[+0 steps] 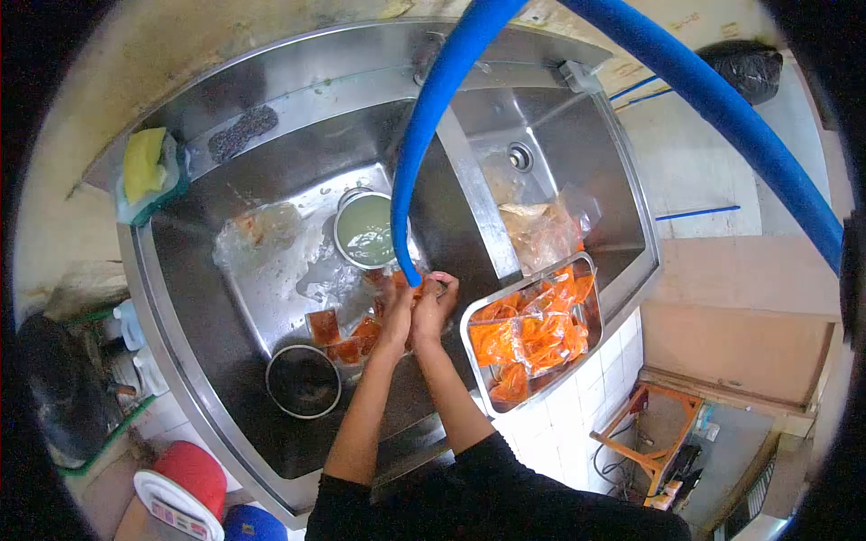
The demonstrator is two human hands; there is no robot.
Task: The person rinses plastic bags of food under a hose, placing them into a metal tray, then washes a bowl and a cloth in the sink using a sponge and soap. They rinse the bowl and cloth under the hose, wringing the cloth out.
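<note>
Under the mouth of a blue hose, my left hand and my right hand are close together in the left sink basin. Their fingers are curled around what looks like a small orange-red packet, mostly hidden by the hands. Several flat orange-red packets lie on the basin floor beside my left wrist. Just beyond my hands stands a round metal pot with cloudy greenish water. To the right, a metal tray holds many clear packets with bright orange contents.
A round dark bowl sits near the basin's front left. Crumpled clear plastic lies in the basin; more plastic bags are in the right basin. Yellow and green sponges and a scrubbing pad rest on the rim. The divider separates both basins.
</note>
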